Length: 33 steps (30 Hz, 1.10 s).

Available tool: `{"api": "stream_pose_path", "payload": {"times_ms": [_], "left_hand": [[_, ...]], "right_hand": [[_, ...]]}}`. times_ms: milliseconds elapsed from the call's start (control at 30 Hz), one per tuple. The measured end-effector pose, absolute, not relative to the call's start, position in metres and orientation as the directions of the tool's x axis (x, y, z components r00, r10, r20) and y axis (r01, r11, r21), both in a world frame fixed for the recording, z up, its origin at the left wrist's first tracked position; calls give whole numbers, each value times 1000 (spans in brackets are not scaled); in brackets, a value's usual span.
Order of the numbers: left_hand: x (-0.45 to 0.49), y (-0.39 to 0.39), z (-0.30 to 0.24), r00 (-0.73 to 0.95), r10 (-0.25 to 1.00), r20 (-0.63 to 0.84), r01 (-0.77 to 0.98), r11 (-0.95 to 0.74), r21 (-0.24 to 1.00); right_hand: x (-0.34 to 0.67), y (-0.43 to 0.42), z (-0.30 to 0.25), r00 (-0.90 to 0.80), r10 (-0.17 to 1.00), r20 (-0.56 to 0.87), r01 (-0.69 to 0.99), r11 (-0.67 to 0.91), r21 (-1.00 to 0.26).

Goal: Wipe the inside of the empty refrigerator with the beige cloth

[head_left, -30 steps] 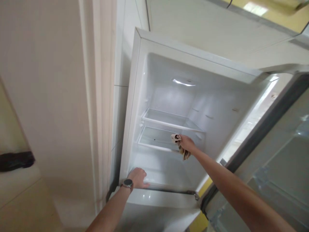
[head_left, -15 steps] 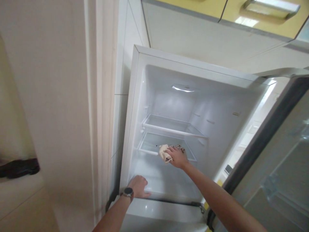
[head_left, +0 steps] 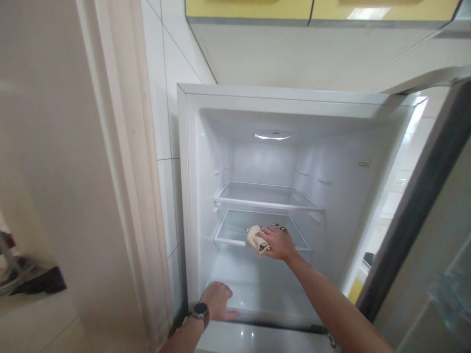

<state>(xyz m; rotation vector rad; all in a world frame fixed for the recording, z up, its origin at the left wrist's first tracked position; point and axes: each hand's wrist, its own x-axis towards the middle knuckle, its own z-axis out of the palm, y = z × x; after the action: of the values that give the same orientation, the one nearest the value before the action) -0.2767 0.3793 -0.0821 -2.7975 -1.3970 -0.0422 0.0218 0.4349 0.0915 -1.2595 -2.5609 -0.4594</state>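
Observation:
An open white fridge (head_left: 191,196) fills the middle of the view, lit inside and without food. My right hand (head_left: 277,243) is closed on a beige patterned cloth (head_left: 254,238) and presses it on the lower glass shelf (head_left: 235,226). An upper glass shelf (head_left: 265,196) sits just above it. My left hand (head_left: 220,300), with a dark watch (head_left: 200,311) on the wrist, rests on the bottom front edge of the fridge compartment, fingers curled over the lip.
The fridge door (head_left: 430,220) stands open at the right. A tiled wall (head_left: 164,122) and a pale door frame (head_left: 121,171) are at the left. Yellow cabinets (head_left: 312,10) hang above. A dark object (head_left: 40,282) lies at the far left.
My right hand has slid the cloth leftward along the lower shelf from its right part to its middle. The left hand has stayed on the bottom edge. My view has tilted down.

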Motion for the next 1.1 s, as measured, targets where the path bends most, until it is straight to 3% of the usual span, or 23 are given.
{"api": "stream_pose_path", "payload": {"times_ms": [1100], "left_hand": [[-281,385,-95,628,774,80,778,-627,-43]], "right_hand": [[21,434,86,-585,711,389,809,547,216]]}}
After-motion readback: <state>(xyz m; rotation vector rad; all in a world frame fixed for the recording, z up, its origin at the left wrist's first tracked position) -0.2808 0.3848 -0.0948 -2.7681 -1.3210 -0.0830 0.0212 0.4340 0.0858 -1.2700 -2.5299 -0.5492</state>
